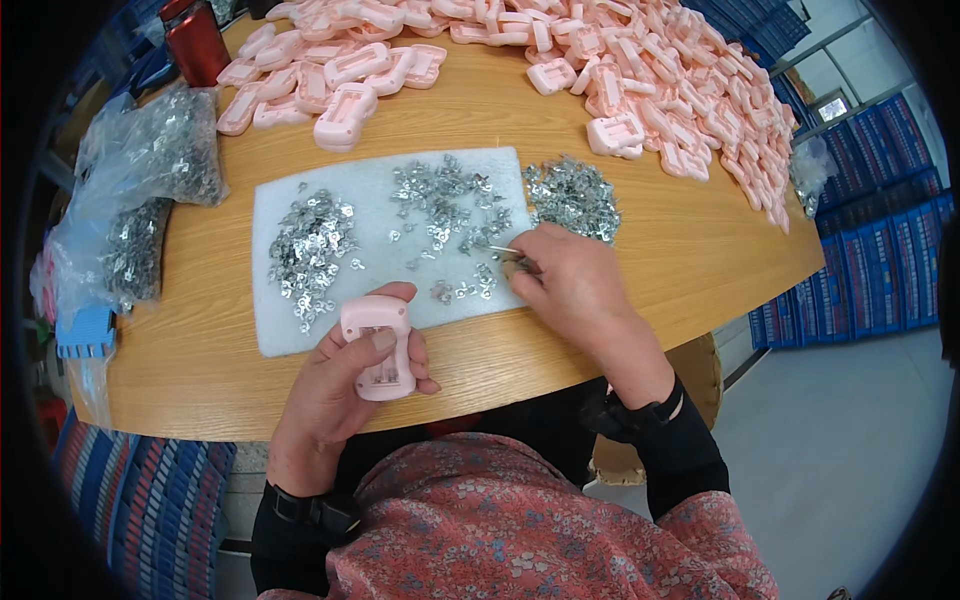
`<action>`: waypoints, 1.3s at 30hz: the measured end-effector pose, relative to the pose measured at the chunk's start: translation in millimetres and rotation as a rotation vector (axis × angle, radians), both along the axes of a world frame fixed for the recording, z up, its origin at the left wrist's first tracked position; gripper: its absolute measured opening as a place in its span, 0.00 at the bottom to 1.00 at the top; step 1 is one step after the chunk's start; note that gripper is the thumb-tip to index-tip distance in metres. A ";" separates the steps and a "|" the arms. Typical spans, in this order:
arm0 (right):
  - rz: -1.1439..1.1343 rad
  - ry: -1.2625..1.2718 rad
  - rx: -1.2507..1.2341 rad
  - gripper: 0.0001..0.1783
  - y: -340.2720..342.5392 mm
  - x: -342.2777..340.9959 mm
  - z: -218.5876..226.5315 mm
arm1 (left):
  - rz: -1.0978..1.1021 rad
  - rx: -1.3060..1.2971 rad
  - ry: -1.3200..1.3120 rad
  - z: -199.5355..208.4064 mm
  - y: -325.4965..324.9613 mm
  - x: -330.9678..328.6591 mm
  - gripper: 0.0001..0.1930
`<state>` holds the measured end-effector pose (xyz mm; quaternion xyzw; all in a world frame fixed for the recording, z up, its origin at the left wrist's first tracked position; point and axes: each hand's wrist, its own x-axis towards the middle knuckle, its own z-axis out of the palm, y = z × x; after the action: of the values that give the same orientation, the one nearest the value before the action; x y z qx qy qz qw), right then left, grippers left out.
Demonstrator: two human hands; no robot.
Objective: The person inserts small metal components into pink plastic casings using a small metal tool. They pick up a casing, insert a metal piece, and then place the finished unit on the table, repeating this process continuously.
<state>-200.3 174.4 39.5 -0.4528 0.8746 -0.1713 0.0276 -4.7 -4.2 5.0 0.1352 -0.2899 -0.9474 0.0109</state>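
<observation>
My left hand (345,375) is closed around a pink plastic casing (350,322) with an open battery compartment, its thumb lying over the recess. The casing is held just off the near edge of a white foam sheet (385,275). Over the right part of that sheet, my right hand (575,280) pinches a thin metal tool (503,249), whose tip points left among small metal battery contacts (440,200). Most of the tool is hidden by the fingers. Another pile of contacts (310,250) lies on the sheet's left side, and a heap of metal pieces (575,195) sits by its right edge.
A large heap of pink casings (650,90) covers the far right of the wooden table (700,265), with more casings (350,115) at the far left. Clear bags of metal parts (180,150) lie on the left near a red canister (195,45). Blue racks (860,230) stand beyond the table.
</observation>
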 end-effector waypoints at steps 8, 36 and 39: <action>-0.002 -0.054 -0.049 0.08 -3.9 8.4 7.6 | 0.005 -0.037 -0.005 -4.0 1.5 -0.2 0.24; -0.100 -1.052 -0.457 0.07 -13.4 56.5 3.3 | 0.014 -0.053 -0.068 13.1 17.1 -7.0 0.31; -0.132 -0.763 -0.414 0.07 -9.8 45.6 -1.2 | 0.047 -0.032 -0.099 6.5 13.8 0.8 0.30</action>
<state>-154.7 164.6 38.3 -0.2962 0.7760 -0.4994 0.2465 -3.8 9.7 11.5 0.1885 -0.3021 -0.9342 0.0210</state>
